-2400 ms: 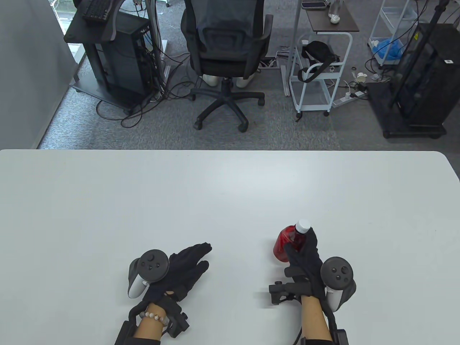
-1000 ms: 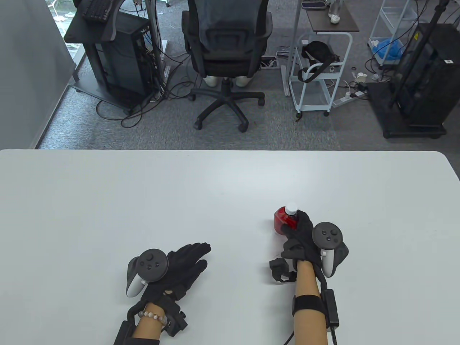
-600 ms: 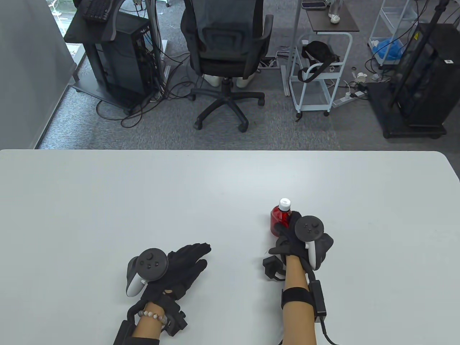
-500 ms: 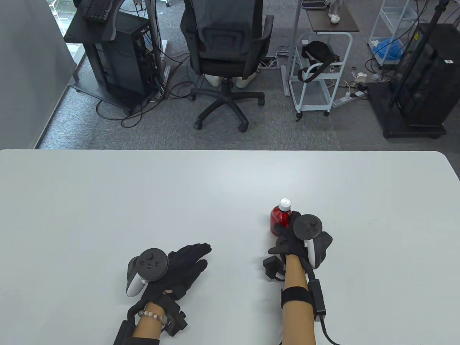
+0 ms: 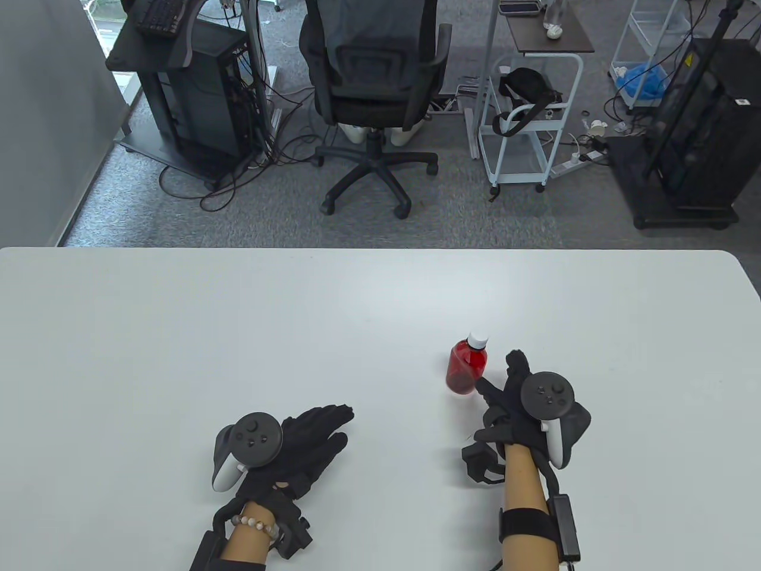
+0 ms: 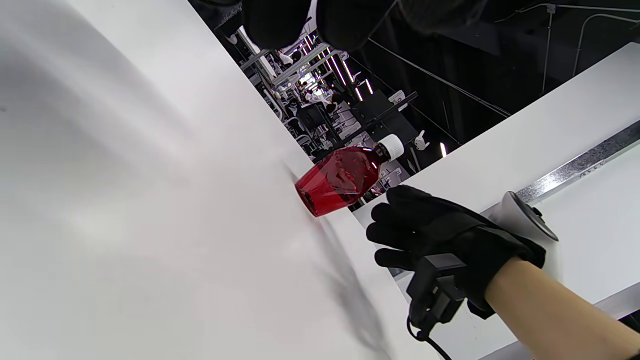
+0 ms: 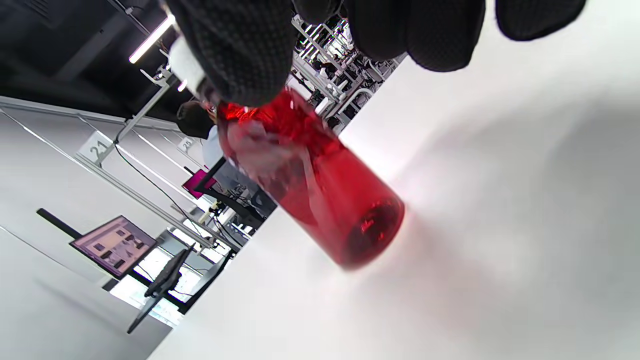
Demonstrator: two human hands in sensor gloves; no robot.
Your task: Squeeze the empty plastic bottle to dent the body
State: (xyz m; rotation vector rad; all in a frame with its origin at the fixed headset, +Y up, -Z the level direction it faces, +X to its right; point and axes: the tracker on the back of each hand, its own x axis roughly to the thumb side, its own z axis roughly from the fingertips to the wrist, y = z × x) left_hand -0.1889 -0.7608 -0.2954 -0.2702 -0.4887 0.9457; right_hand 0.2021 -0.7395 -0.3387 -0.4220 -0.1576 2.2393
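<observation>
A small red see-through plastic bottle [image 5: 467,370] with a white cap stands upright on the white table [image 5: 238,321], right of centre. Its upper body looks creased in the right wrist view [image 7: 310,185]. My right hand [image 5: 502,377] is open just right of the bottle, fingers spread, not holding it. The left wrist view shows a gap between the bottle [image 6: 340,177] and the right hand [image 6: 400,225]. My left hand [image 5: 315,434] rests flat on the table at the front left, empty.
The table's far edge runs across the middle of the table view. Beyond it on the floor stand an office chair [image 5: 374,89], a white cart [image 5: 523,119] and black equipment racks [image 5: 190,89].
My right hand carried the bottle away from me and slightly left, set it upright, then let go and drew back to the right. My left hand stayed put.
</observation>
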